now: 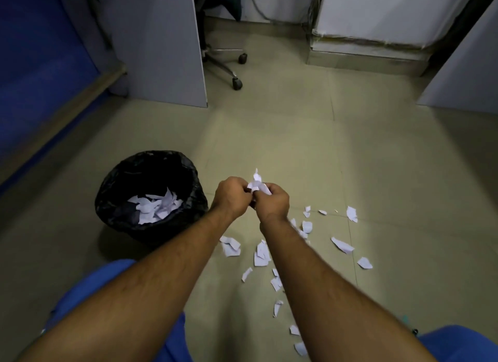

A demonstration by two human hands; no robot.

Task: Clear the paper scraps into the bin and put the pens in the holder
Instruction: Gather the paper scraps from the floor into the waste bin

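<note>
Left hand (231,197) and right hand (270,202) are closed together on a wad of white paper scraps (257,182), held right of the black-lined round bin (151,197). Risk: loose pieces may slip out short of the rim, joining torn white scraps on the floor (261,253)

I am looking down at a beige tiled floor (283,135). An office chair's wheeled base (229,65) is sitting beside a grey partition panel (161,43), with a blue wall (35,51) running along my left.
</note>
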